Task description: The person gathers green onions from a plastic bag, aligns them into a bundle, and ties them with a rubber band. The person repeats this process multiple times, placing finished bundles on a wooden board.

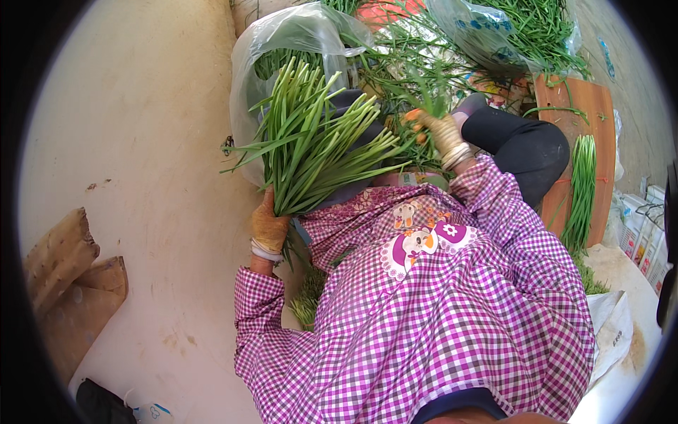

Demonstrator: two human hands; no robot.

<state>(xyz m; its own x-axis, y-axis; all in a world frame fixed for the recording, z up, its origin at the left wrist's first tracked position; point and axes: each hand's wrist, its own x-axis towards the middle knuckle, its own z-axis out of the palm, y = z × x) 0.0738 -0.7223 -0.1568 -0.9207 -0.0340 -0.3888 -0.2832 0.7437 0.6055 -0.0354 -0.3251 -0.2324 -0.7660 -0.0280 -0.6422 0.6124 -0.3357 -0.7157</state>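
Observation:
My left hand (269, 227), in a worn yellowish work glove, grips a thick bunch of garlic chives (312, 148). The pale cut ends fan out upward and to the right, over my lap. My right hand (445, 135), in a pale glove with orange fingertips, holds a small blurred tuft of green leaves (435, 100) above loose chive scraps (402, 100). Beyond the bunch, an open clear plastic bag (246, 79) has more chives inside. To the right, a tied bundle of chives (581, 196) lies on a brown wooden board (556, 199).
Another plastic bag (466, 26) with a heap of chives (540, 32) lies at the top right. My bent knee (545, 148) is beside the board. Folded brown cardboard (95, 312) lies on the floor at left. A white sack (609, 328) is at lower right.

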